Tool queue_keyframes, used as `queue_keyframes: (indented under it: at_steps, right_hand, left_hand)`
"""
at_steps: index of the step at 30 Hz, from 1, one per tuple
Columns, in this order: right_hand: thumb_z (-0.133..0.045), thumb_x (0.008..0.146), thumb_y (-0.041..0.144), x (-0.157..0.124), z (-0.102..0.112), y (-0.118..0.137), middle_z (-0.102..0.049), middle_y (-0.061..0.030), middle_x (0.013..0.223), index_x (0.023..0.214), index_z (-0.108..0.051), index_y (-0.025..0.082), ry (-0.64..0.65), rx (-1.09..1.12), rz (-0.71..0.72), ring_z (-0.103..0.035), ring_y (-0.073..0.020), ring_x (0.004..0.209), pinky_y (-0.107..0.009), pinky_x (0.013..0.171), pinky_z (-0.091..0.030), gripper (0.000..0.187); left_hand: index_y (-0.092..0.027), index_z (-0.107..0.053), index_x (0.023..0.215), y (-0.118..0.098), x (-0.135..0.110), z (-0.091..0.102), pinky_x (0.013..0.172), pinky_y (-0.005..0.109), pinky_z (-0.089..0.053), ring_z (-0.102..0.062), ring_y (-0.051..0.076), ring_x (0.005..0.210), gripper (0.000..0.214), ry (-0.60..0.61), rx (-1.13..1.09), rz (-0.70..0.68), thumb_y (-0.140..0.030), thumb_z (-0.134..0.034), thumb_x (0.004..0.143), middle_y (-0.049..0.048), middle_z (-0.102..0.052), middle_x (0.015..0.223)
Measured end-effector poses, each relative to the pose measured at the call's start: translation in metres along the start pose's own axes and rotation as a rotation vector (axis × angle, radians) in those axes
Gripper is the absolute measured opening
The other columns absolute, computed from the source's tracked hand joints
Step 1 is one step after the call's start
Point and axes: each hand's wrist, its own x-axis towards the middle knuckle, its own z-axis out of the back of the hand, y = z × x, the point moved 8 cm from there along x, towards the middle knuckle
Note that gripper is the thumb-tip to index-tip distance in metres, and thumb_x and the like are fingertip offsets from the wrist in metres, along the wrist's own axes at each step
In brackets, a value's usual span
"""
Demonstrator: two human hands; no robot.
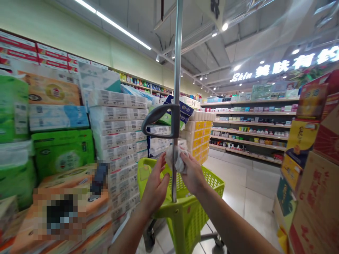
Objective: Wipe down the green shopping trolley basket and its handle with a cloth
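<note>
A crumpled white cloth [180, 163] is pinched in my right hand [192, 173] and pressed against the upright metal pole [174, 176]; whether it is fabric or paper I cannot tell. Part of it shows left of the pole. My left hand [156, 185] is beside the pole on the left, thumb and fingers apart, fingertips close to the cloth; whether they touch it is unclear. The pole rises from a lime-green shopping cart [182, 220] with a perforated basket. Above my hands, a grey loop handle [161, 121] is fixed to the pole.
Stacked white packs [119, 130] and green packs [63, 151] crowd the left side. Cartons [315, 190] rise at the right. Farther back are yellow-and-white packs [201, 135] and stocked shelves [251, 121]. Pale tiled floor [254, 197] runs between the cart and the cartons.
</note>
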Motion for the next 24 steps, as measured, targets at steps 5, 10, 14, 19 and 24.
queue_keyframes:
  at_steps: [5,10,14,19,24]
  right_hand:
    - [-0.055,0.085,0.037,0.039,-0.049,0.058,-0.067,0.0003,0.103,0.115,-0.055,0.026,-0.002,-0.027,0.323,-0.064,-0.0125,0.094,-0.026,0.081,-0.053,0.032]
    - [-0.036,0.096,0.04,0.047,-0.082,0.085,-0.048,-0.0073,0.139,0.141,-0.034,0.024,-0.04,-0.519,0.708,-0.043,-0.0186,0.131,-0.043,0.108,-0.039,0.048]
    - [-0.033,0.098,0.029,0.036,-0.113,0.1,-0.032,-0.0034,0.152,0.147,-0.025,0.027,0.076,-0.946,1.009,-0.018,-0.0194,0.145,-0.047,0.118,-0.021,0.05]
    - [-0.039,0.094,0.021,0.006,-0.154,0.075,-0.047,-0.0053,0.142,0.135,-0.046,0.02,0.718,-1.384,1.229,-0.024,-0.017,0.143,-0.04,0.119,-0.02,0.041]
    - [-0.045,0.093,0.023,0.002,-0.158,0.071,-0.051,-0.0043,0.14,0.125,-0.054,0.02,0.959,-1.569,1.304,-0.032,-0.0168,0.139,-0.039,0.118,-0.021,0.033]
  left_hand:
    - [-0.025,-0.042,0.13,-0.053,0.032,0.007,0.112,0.04,-0.032,-0.047,0.022,0.129,0.06,-0.133,-0.49,-0.062,-0.013,-0.055,0.072,0.007,-0.053,0.133]
    - [-0.028,-0.05,0.116,-0.063,0.039,0.009,0.108,0.037,-0.036,-0.053,0.019,0.121,0.051,-0.156,-0.644,-0.018,-0.012,-0.06,0.068,0.0019,-0.059,0.119]
    - [-0.029,-0.053,0.111,-0.059,0.037,0.011,0.103,0.031,-0.04,-0.057,0.015,0.112,0.048,-0.151,-0.681,-0.007,-0.01,-0.059,0.067,-0.0005,-0.062,0.11]
    - [-0.025,-0.057,0.098,-0.055,0.037,0.018,0.082,0.021,-0.047,-0.06,0.011,0.093,0.04,-0.173,-0.736,0.034,-0.007,-0.059,0.062,-0.0027,-0.064,0.096]
    - [-0.025,-0.056,0.101,-0.053,0.037,0.018,0.088,0.024,-0.046,-0.061,0.011,0.095,0.048,-0.144,-0.731,0.046,-0.005,-0.057,0.057,-0.0032,-0.065,0.092]
